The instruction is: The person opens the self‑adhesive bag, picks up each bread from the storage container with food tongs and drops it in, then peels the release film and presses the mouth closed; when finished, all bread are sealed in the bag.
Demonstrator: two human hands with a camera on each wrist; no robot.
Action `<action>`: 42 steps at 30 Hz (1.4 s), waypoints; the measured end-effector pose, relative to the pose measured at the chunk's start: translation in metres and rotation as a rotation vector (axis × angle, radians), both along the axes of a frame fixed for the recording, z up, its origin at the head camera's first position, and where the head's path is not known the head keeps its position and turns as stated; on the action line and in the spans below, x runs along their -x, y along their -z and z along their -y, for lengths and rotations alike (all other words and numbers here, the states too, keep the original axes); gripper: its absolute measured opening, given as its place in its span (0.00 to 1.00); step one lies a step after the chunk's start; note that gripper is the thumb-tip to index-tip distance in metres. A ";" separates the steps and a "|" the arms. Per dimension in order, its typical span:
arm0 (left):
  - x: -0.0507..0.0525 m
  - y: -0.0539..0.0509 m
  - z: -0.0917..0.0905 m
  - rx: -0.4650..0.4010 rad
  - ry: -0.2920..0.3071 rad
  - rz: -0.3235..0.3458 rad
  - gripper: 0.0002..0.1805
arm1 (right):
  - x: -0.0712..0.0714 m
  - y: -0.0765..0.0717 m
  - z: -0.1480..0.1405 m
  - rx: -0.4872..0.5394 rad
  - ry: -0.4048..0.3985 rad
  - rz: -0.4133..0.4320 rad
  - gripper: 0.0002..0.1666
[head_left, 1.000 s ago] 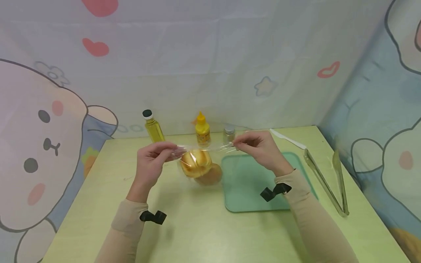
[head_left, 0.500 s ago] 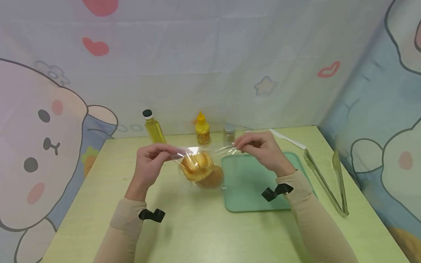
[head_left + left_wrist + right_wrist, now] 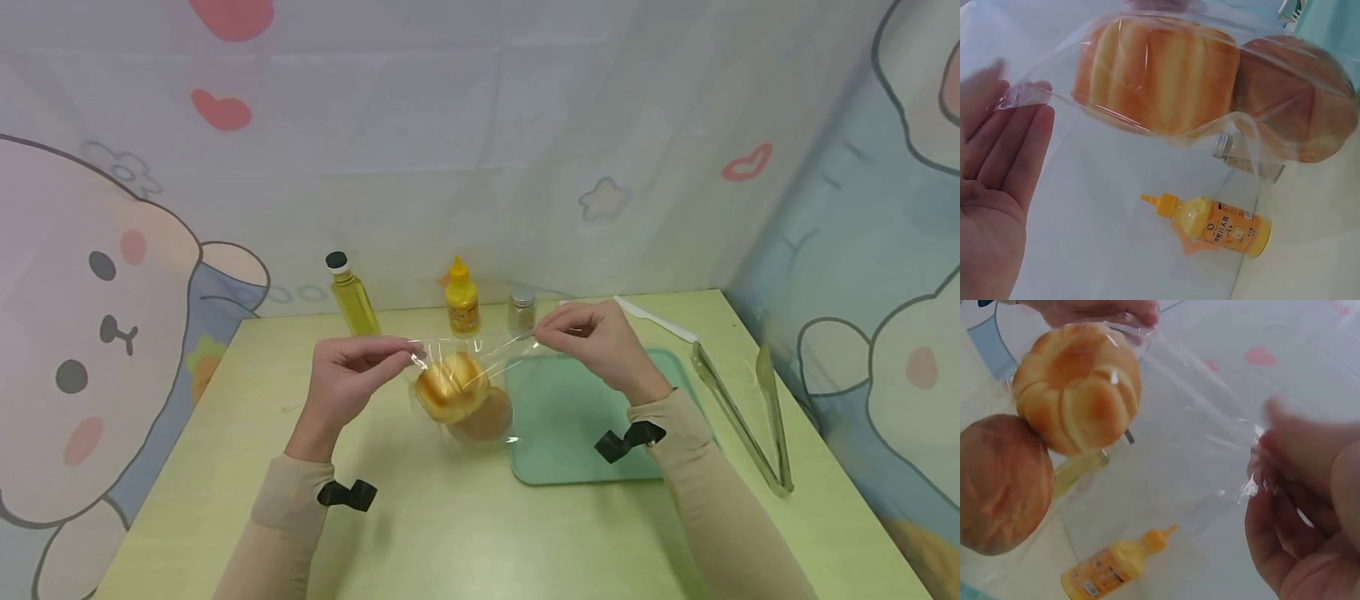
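Note:
A clear plastic bag (image 3: pixel 1191 444) hangs between my two hands above the table. Inside it are a golden, ridged bread roll (image 3: pixel 452 388) and, lower right, a smooth brown bun (image 3: pixel 483 417); the two touch. My left hand (image 3: pixel 348 379) pinches one top corner of the bag between thumb and fingers. At the opposite corner, my right hand (image 3: pixel 596 346) pinches the film, which is drawn into creases toward it. In the left wrist view the fingers (image 3: pixel 1029 144) lie fairly straight behind the gathered plastic.
A green tray (image 3: pixel 585 421) lies to the right, partly under my right arm. Metal tongs (image 3: pixel 738 417) and a white plastic knife (image 3: pixel 656 318) are beyond it. Along the back stand an oil bottle (image 3: pixel 352 298), a yellow squeeze bottle (image 3: pixel 462 300) and a small jar (image 3: pixel 522 312).
The bread roll and bun have sunk lower within the bag, shifting slightly right. My left fingers have moved a little right and down; the right hand stays nearly in place.

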State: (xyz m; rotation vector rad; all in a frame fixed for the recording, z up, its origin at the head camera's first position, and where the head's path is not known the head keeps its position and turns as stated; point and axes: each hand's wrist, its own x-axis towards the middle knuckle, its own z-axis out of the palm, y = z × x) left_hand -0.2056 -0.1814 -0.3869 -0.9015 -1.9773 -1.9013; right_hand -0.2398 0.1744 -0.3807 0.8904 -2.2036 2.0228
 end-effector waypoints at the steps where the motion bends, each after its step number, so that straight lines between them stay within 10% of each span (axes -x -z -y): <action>1: 0.000 0.000 -0.001 0.008 -0.018 0.011 0.06 | 0.000 0.000 0.001 -0.017 0.025 0.002 0.05; 13: 0.000 -0.003 -0.010 0.005 -0.165 -0.081 0.08 | -0.002 -0.004 0.004 -0.102 0.085 -0.042 0.09; 19: 0.001 0.003 -0.017 0.033 -0.249 0.063 0.12 | -0.001 0.001 0.009 -0.176 0.094 -0.065 0.11; 32: 0.004 0.021 -0.042 0.051 -0.033 0.118 0.03 | -0.003 0.000 0.029 -0.480 0.206 -0.299 0.14; 42: 0.002 0.022 -0.056 0.059 0.051 0.109 0.06 | -0.012 -0.009 0.073 -0.655 0.273 -0.782 0.25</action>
